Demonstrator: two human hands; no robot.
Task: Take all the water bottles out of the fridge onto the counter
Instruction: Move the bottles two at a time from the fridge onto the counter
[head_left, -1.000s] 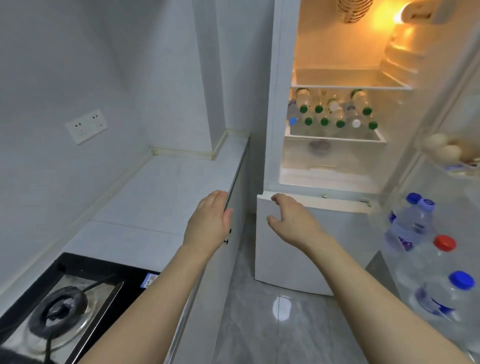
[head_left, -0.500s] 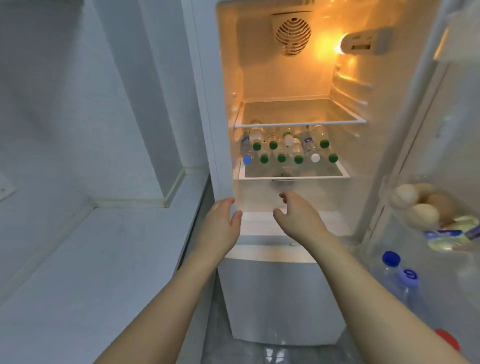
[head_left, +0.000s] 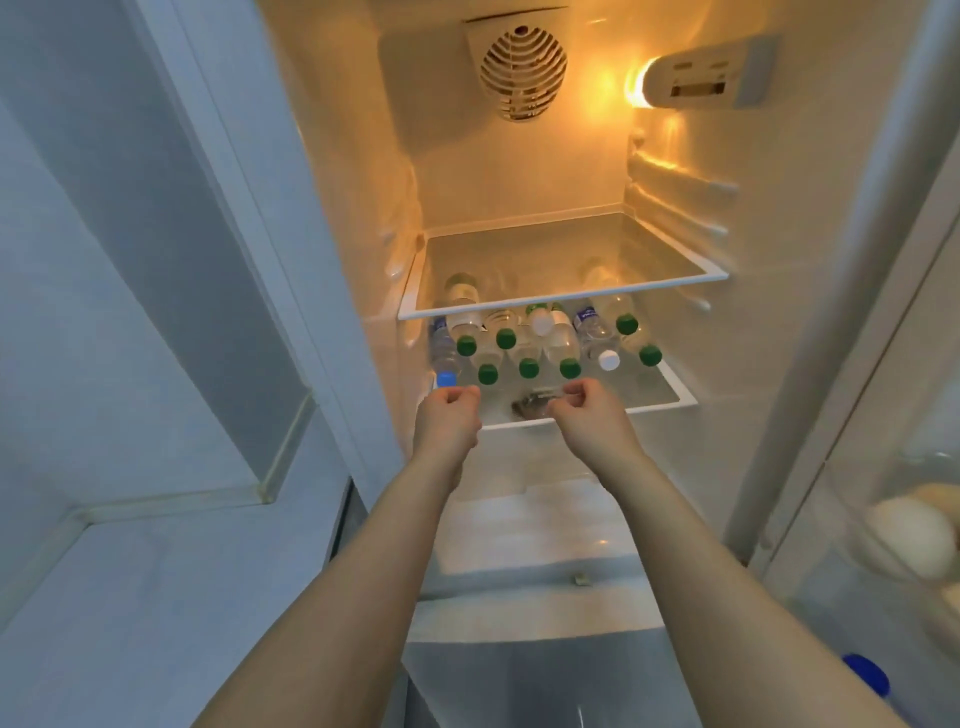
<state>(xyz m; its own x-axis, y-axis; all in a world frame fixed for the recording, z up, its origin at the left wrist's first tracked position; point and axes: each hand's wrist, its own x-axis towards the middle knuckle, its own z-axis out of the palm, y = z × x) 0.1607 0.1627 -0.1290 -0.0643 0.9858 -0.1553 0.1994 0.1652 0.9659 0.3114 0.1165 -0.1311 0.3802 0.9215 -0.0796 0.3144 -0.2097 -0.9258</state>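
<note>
Bottles (head_left: 540, 338) of clear plastic, lying on their sides with caps toward the door, are stacked on the lower glass shelf (head_left: 660, 402) of the open white fridge (head_left: 343, 260). 10 caps can be counted: 7 green caps (head_left: 528, 368), 2 white caps (head_left: 608, 359) and 1 blue cap (head_left: 445, 379) at the far left. The exact bottle count cannot be confirmed, since bodies overlap and the rear of the stack is seen only dimly through the upper glass shelf (head_left: 561, 299), which carries nothing visible on top.

2 bare hands are raised just in front of the lower shelf's edge. The left hand (head_left: 449, 418) is seen with fingers curled loosely, close below the blue cap, and nothing is held in it. The right hand (head_left: 589, 415) is likewise loosely curled with nothing in its grasp, near the middle of the shelf edge; contact with the shelf cannot be judged.

To the left, the pale counter (head_left: 156, 571) is partly shown. At the right edge, the door rack is cut off: 1 pale egg (head_left: 906, 538) is blurred behind clear plastic, and 1 further blue bottle cap (head_left: 865, 675) is partly hidden. 1 round fan grille (head_left: 523, 67) and 1 lit lamp housing (head_left: 701, 75) are set high inside.
</note>
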